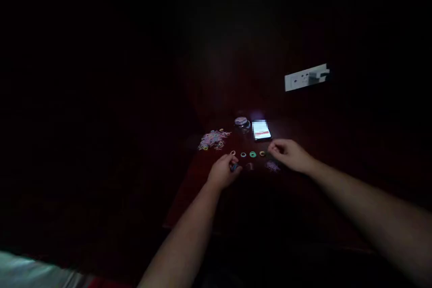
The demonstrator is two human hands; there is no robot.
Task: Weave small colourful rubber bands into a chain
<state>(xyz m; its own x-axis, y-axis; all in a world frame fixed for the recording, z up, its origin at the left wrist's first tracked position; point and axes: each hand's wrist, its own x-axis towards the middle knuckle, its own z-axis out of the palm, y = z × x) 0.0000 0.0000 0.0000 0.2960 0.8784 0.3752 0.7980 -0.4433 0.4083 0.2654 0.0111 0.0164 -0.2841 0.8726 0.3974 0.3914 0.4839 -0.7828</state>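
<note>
My left hand (222, 172) is low over the dark table, its fingers and thumb curved around a small blue bundle that looks like elastic bands (234, 167). Just beyond its fingertips lies a cream ring of bands (232, 153). To the right in a row are a pale blue ring (243, 155), a green ring (253, 154) and a yellowish ring (262, 154). My right hand (288, 153) is beside the yellowish ring with its fingertips pinched together; anything between them is too small to make out. Below it sits a small heap of purplish bands (272, 166).
A loose pile of pastel bands (213, 138) lies left of the hands. Behind the row stand a round clear container (240, 121) and a lit phone (261, 130). A white socket strip (300, 78) with a plug is on the wall. The surroundings are very dark.
</note>
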